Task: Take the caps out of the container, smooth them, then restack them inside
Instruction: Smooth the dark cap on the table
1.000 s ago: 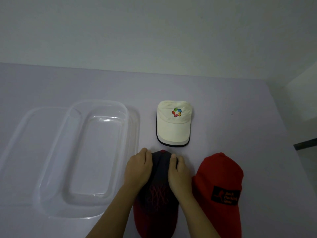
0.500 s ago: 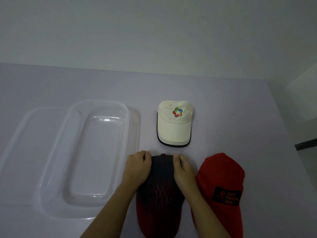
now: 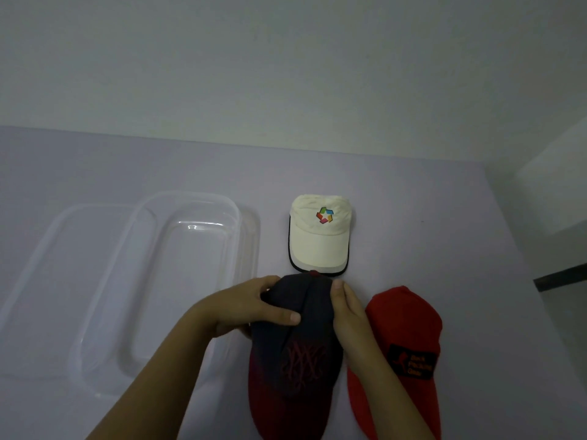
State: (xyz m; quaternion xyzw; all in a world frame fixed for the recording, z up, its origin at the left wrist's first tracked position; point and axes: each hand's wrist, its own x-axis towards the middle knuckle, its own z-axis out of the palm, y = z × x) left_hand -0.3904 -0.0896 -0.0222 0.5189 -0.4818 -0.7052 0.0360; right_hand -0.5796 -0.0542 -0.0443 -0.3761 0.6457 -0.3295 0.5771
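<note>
A dark navy cap (image 3: 298, 354) with a dark red brim and red embroidery lies in front of me, brim toward me. My left hand (image 3: 251, 308) grips its crown from the left, thumb laid across the top. My right hand (image 3: 347, 312) holds the crown's right side, fingers curled against the fabric. A red cap (image 3: 405, 350) with a black patch lies just right of it. A cream cap (image 3: 320, 235) with a coloured logo sits farther back. The clear plastic container (image 3: 178, 281) stands empty to the left.
A clear lid (image 3: 47, 265) lies partly under the container's left side. The lilac table (image 3: 413, 217) meets a pale wall at the back and ends at its right edge near a dark gap.
Both hands have closed in on the navy cap's crown. The left thumb now lies across the top, and the crown looks bunched and raised.
</note>
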